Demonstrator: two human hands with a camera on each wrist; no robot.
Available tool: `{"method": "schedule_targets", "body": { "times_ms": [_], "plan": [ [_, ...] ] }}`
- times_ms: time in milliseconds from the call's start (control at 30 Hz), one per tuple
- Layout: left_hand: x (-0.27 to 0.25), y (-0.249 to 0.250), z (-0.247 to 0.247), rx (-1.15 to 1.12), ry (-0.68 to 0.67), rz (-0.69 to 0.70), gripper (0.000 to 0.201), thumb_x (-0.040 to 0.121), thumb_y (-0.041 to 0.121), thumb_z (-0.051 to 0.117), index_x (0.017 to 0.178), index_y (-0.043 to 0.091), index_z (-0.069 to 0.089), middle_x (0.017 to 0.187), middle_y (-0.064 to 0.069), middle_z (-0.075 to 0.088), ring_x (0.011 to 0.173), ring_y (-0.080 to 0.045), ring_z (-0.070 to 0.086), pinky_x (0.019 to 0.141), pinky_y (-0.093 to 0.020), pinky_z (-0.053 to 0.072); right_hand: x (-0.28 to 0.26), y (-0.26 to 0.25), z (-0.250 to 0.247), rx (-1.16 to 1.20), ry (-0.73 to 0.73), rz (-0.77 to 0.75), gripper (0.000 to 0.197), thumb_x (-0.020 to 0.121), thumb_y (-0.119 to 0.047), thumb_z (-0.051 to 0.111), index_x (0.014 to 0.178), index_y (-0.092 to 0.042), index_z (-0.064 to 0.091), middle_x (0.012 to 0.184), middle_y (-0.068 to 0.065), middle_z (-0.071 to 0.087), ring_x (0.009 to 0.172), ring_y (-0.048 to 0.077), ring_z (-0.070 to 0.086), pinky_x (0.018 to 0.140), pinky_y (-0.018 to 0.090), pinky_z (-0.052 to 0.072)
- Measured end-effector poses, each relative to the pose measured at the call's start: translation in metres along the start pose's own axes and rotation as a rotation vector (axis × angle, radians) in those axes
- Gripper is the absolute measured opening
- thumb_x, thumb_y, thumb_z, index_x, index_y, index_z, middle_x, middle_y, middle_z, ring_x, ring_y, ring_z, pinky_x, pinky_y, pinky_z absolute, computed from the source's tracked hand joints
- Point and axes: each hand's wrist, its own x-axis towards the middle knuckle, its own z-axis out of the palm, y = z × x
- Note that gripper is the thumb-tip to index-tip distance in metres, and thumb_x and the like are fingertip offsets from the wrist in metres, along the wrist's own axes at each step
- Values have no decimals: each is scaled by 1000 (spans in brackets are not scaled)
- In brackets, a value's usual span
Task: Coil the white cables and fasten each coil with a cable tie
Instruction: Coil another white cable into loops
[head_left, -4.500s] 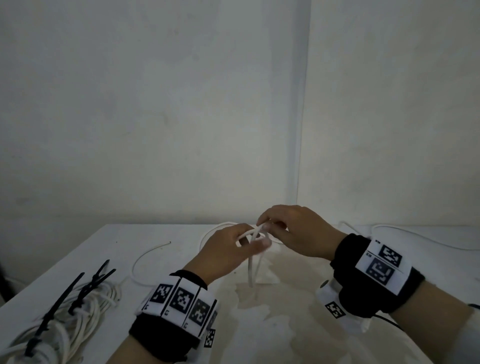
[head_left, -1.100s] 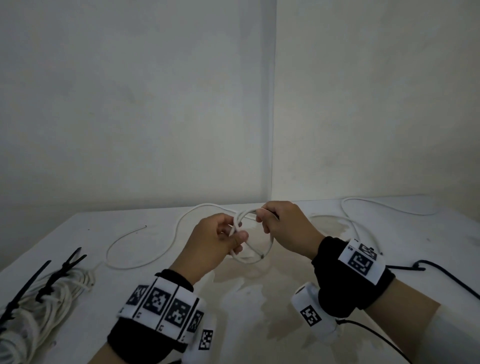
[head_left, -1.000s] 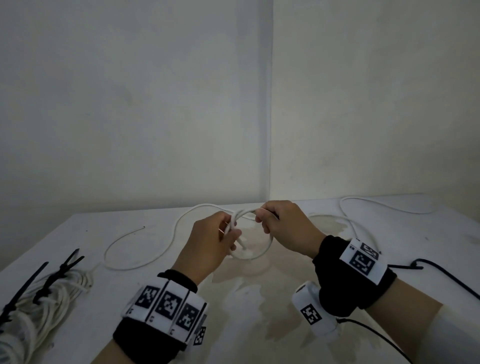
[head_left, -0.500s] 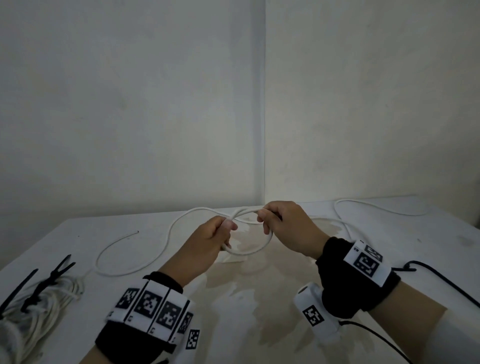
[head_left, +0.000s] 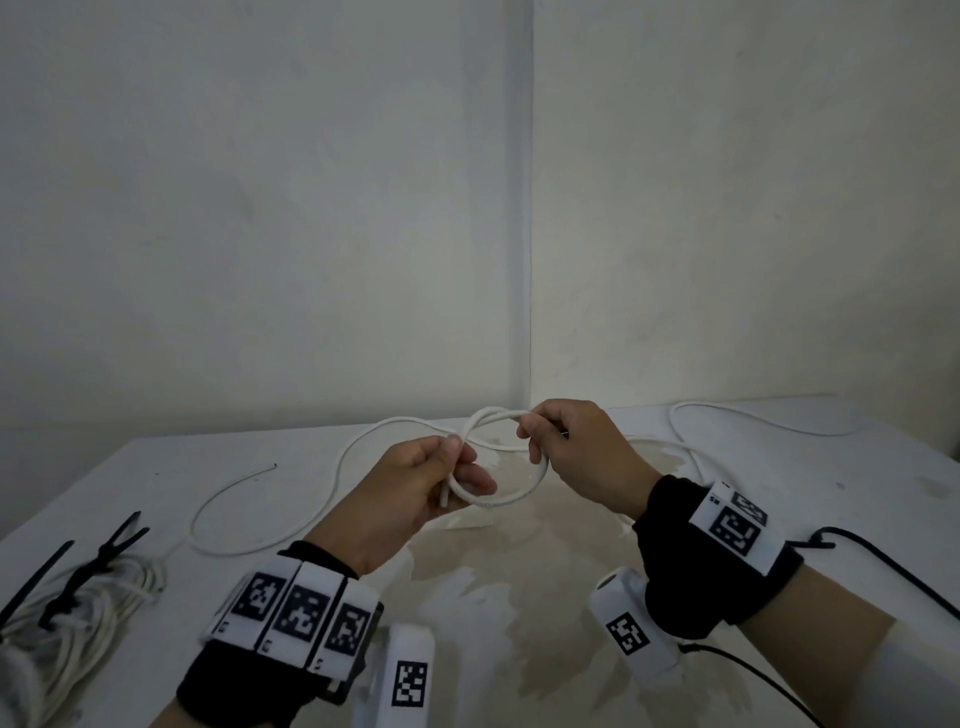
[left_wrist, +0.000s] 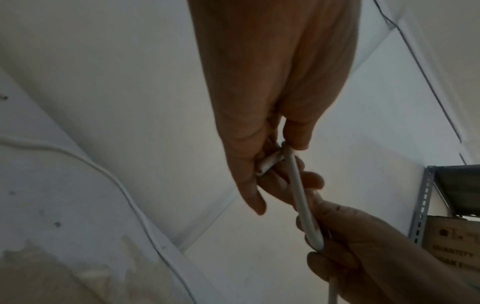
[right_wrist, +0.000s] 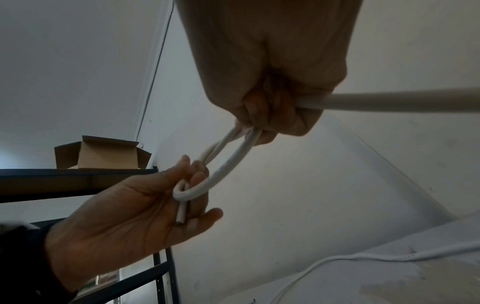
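A white cable (head_left: 514, 501) forms one small loop held in the air between both hands over the table (head_left: 156, 478). My left hand (head_left: 462, 462) pinches the loop where the strands cross, and the cable's cut end (right_wrist: 181, 216) sticks out below its fingers. My right hand (head_left: 537, 441) grips the loop's far side in curled fingers. The rest of the cable (head_left: 340, 462) trails off over the table to the left and right. In the left wrist view the thumb and a finger pinch the cable (left_wrist: 298, 185). The right wrist view shows the loop (right_wrist: 228, 164) running between the two hands.
A bundle of coiled white cable (head_left: 88, 613) with black cable ties (head_left: 111, 545) lies at the table's near left edge. A black cord (head_left: 883, 561) runs along the right side. The table stands in a wall corner. A metal shelf with a cardboard box (right_wrist: 101, 154) is nearby.
The folded strand that hung down 4.5 s ago is now a round loop. In the last second the left hand shifted its pinch on the crossing; the right hand kept its grip.
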Motion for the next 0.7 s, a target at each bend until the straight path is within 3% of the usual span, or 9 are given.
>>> {"method": "schedule_targets", "body": {
  "times_ms": [100, 233, 367, 433, 500, 567, 700],
  "plan": [
    [-1, 3, 2, -41, -4, -5, 28, 99, 17, 35, 85, 4, 55, 59, 1, 65, 63, -11, 67, 63, -18, 55, -1, -2, -1, 14, -8, 7, 28, 95, -21, 47, 69, -19, 57, 58, -9, 57, 42, -1, 44, 46, 10, 31],
    [4, -2, 4, -24, 106, 23, 31, 99, 18, 35, 79, 7, 56, 62, -2, 54, 54, -7, 61, 59, -16, 53, -2, -4, -1, 54, -12, 41, 28, 95, -22, 47, 70, -19, 58, 60, -7, 58, 42, -1, 44, 53, 18, 33],
    [9, -7, 8, -61, 175, 70, 33, 100, 19, 35, 76, 9, 55, 57, 2, 50, 49, -5, 53, 58, -16, 52, -2, -5, 0, 93, -59, 61, 24, 96, -26, 44, 83, -15, 60, 69, -5, 61, 36, 2, 41, 46, 14, 37],
    [10, -5, 4, -117, 222, 98, 32, 100, 17, 35, 75, 9, 54, 53, 5, 48, 46, -4, 50, 60, -19, 53, -4, 1, -1, 48, -94, 49, 26, 97, -29, 42, 83, -17, 60, 74, -3, 63, 37, 2, 43, 46, 11, 36],
    [12, -4, -6, -162, 290, 116, 32, 100, 16, 34, 74, 9, 52, 50, 6, 48, 43, -3, 49, 66, -24, 50, -8, 13, -4, -37, -113, 59, 29, 97, -28, 41, 90, -9, 61, 65, -5, 55, 43, 1, 43, 48, 10, 34],
    [13, -3, -22, -185, 352, 120, 33, 100, 18, 34, 74, 9, 51, 45, 9, 49, 41, -2, 48, 68, -26, 47, -12, 29, -9, -157, -120, 52, 27, 97, -28, 41, 94, -7, 59, 61, -7, 47, 51, 4, 40, 52, 14, 33],
    [10, -5, -45, -204, 437, 128, 33, 100, 20, 34, 73, 11, 50, 43, 11, 47, 40, -1, 47, 63, -23, 47, -12, 49, -22, -314, -73, 6, 13, 98, -24, 40, 99, -16, 50, 65, -6, 47, 59, 11, 43, 60, 25, 32]
  ]
}}
